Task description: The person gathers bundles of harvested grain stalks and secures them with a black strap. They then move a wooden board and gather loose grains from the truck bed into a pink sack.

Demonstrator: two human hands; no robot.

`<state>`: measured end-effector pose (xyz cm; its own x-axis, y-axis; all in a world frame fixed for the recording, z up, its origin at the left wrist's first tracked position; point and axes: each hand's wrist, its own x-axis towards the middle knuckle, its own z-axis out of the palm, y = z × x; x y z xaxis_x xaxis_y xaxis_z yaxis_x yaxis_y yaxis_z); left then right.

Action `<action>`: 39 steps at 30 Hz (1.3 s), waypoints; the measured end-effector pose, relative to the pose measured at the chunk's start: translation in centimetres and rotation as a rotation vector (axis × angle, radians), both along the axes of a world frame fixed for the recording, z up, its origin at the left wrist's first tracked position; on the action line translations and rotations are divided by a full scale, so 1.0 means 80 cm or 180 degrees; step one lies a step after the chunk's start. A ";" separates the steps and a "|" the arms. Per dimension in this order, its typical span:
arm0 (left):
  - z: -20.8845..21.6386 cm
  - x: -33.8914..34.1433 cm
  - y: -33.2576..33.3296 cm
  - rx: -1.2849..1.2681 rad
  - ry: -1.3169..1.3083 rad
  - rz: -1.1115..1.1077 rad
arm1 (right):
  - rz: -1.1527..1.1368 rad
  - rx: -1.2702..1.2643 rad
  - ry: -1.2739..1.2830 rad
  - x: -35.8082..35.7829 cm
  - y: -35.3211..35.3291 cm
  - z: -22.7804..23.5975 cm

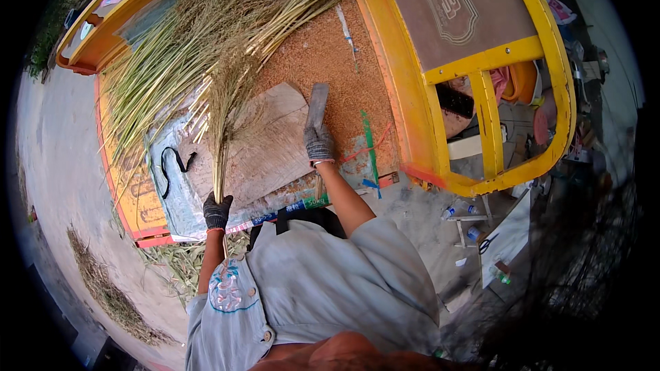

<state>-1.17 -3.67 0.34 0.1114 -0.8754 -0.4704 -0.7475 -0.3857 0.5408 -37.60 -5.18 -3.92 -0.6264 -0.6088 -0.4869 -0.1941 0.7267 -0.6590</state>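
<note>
My left hand (217,211), in a dark grey glove, is closed round the lower stalks of a bunch of seed-headed stalks (218,117). The bunch stands away from me, its bushy heads over a broad wooden slab (268,141). In a grey knitted glove, my right hand (319,144) is wrapped round a flat grey blade-like tool (317,102) at the slab's right edge. A brown end of it seems to show below that hand; its exact kind is unclear. Left of the slab, a large heap of similar stalks (172,62) lies across the yellow cart bed.
Reddish-brown grains (309,48) cover the bed beyond the slab. A yellow metal frame with a brown panel (454,14) borders it on the right. Dry leaves (172,261) lie on the ground at left; scissors (487,244) rest on a white board at lower right.
</note>
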 end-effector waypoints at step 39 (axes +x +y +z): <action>0.167 -0.105 0.004 0.1591 0.3315 -0.0390 | -0.0388 -0.1318 -0.4356 0.103 0.010 0.131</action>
